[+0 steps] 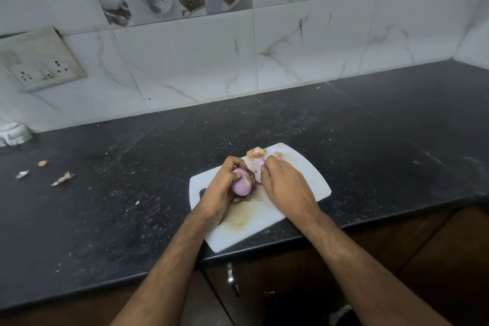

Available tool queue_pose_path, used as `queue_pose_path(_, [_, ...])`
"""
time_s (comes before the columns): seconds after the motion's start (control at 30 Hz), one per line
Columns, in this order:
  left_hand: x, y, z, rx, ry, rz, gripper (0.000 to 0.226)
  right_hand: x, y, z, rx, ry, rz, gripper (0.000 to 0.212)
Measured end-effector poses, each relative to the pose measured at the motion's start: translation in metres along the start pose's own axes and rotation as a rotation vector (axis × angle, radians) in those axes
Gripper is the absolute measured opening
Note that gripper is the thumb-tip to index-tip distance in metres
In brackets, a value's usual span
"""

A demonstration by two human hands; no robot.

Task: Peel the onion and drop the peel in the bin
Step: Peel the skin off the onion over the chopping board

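Onion (240,183), firm, slick where bared, cupped in left hand (221,190) over cutting board (301,174); right hand (284,185) pinching thin, tear-prone peel (257,167) at onion's one o'clock, best gripped near its root.

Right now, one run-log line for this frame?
left hand grips onion | right hand pulls peel | over cutting board | bin unseen

2 bare forearms, no sleeves in view, left hand (221,188), right hand (287,186), no rings or watch

One onion (240,182), one cutting board (304,172), three peel scraps (63,178) (left countertop), two hands (285,185)
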State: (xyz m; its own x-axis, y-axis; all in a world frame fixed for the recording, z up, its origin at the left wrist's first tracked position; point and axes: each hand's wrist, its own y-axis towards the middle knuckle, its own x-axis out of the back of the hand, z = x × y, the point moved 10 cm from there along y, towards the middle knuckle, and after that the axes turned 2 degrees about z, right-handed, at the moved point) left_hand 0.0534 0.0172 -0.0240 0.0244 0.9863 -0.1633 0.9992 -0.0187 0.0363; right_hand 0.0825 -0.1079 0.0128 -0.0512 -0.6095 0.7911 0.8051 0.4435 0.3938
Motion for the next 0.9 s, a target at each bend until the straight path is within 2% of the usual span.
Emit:
queue_pose_path(0.1, [0.003, 0.001, 0.001, -0.015, -0.089, -0.018, 0.030, -0.010, -0.002, 0.008, 0.068, -0.054, 0.043, 0.008])
queue_pose_path(0.17, [0.006, 0.001, 0.001, -0.024, -0.105, -0.038, 0.041, -0.009, -0.002, 0.005, 0.064, -0.056, 0.034, 0.026])
queue_pose_path(0.23, [0.007, 0.000, -0.001, -0.037, -0.081, -0.044, 0.044, -0.001, -0.003, 0.007, 0.091, -0.002, -0.006, 0.027])
queue_pose_path(0.3, [0.002, -0.001, -0.005, -0.067, -0.035, -0.010, 0.032, 0.004, -0.009, 0.018, 0.161, 0.087, 0.013, 0.032])
queue_pose_path(0.4, [-0.005, -0.005, -0.010, -0.088, 0.020, 0.014, 0.044, 0.001, -0.014, 0.030, 0.233, 0.104, 0.070, 0.044])
queue_pose_path(0.5, [-0.009, -0.006, -0.013, -0.100, 0.069, 0.043, 0.062, -0.002, -0.010, 0.022, 0.162, 0.123, 0.073, 0.044])
queue_pose_path(0.63, [-0.013, -0.011, -0.019, -0.135, 0.065, 0.058, 0.056, -0.001, -0.009, 0.007, 0.074, 0.197, 0.066, 0.048])
queue_pose_path(0.73, [-0.015, -0.009, -0.021, -0.183, 0.102, 0.085, 0.064, -0.004, -0.007, 0.003, 0.038, 0.235, 0.086, 0.046])
queue_pose_path(0.9, [-0.004, -0.009, -0.022, -0.202, 0.101, -0.016, 0.059, 0.005, -0.008, 0.012, 0.121, 0.193, 0.003, 0.042])
